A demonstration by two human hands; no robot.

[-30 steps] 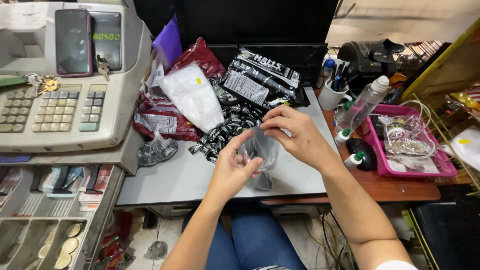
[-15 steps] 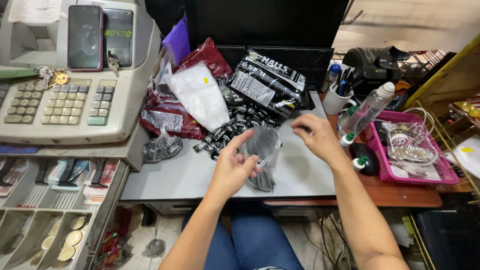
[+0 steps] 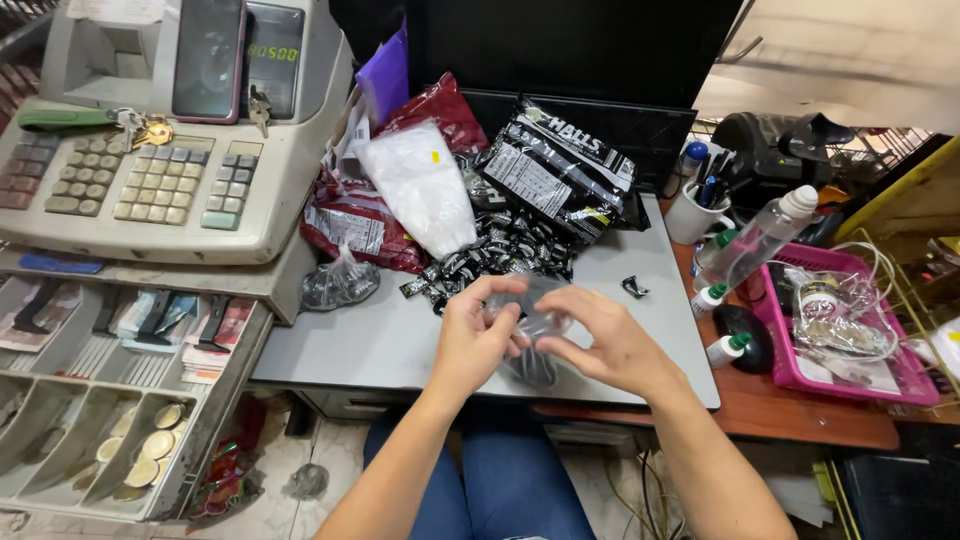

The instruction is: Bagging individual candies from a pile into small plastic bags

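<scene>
Both hands meet over the front edge of the grey counter, working a small clear plastic bag that already holds a clump of dark wrapped candies in its bottom. The left hand has its fingers curled around the bag's left side near the top, thumb and fingertips pinching the film, while the right hand is partly closed too, its fingertips nipping the upper edge of the bag from the right. Neither hand is fully fisted; both grip the thin plastic lightly. Judging by how things lie, the bagging is well under way: one filled and knotted clear bag sits near the counter's left edge, just beside the cash register, and the bag in hand looks loaded and not yet tied. Much is left, though. A loose heap of black-wrapped candies lies toward the middle of the counter behind the hands, spilling from an opened black candy package at the back edge, and one stray candy lies toward the right edge. A white bag rests on dark red packages at the back left. Below the register the open cash drawer shows coins.
</scene>
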